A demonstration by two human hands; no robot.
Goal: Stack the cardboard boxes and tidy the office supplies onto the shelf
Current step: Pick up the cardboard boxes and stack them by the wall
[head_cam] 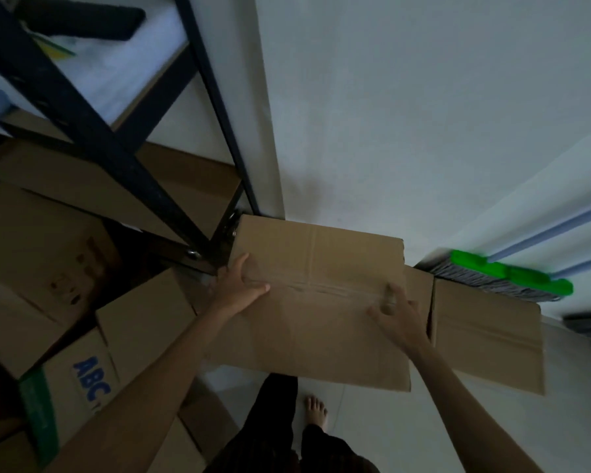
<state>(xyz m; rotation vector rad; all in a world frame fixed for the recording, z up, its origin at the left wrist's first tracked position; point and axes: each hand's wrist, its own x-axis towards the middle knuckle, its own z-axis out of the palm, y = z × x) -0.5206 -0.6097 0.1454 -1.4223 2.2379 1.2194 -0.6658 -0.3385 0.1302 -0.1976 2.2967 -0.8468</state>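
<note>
The cardboard box (321, 302) is placed against the wall (389, 114), just beside the shelf (93, 131), and is touched on top by the left hand (239, 285) and the right hand (396, 310), fingers spread loosely, nothing being gripped

The left forearm (157, 363) and the right forearm (458, 380) are both bare, as far as the near edge of the view. The left hand (239, 288) and the right hand (394, 314) are bare too. The legs wear a dark, loose garment (273, 421), possibly black trousers; the light is dim. One foot (316, 411) is bare.
</note>
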